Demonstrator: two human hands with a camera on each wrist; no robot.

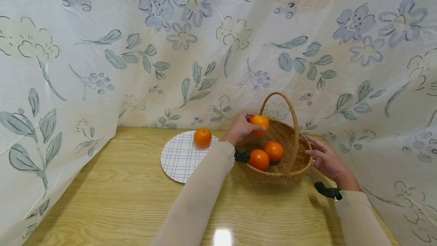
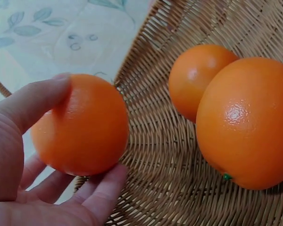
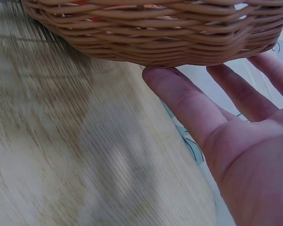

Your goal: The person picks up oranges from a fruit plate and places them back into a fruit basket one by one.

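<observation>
My left hand holds an orange at the back left part of a wicker basket. In the left wrist view the thumb lies on top of this orange and the fingers curl beneath it. Two more oranges rest inside the basket, side by side. At the basket's right side is my right hand, its fingers extended. The right wrist view shows its thumb tip against the woven outer wall; the other fingertips are partly hidden behind the basket.
Left of the basket, a round white mat with blue grid lines lies on the wooden table. One orange sits near its back right edge. The basket's tall handle arches upward. Floral cloth hangs behind and along both sides.
</observation>
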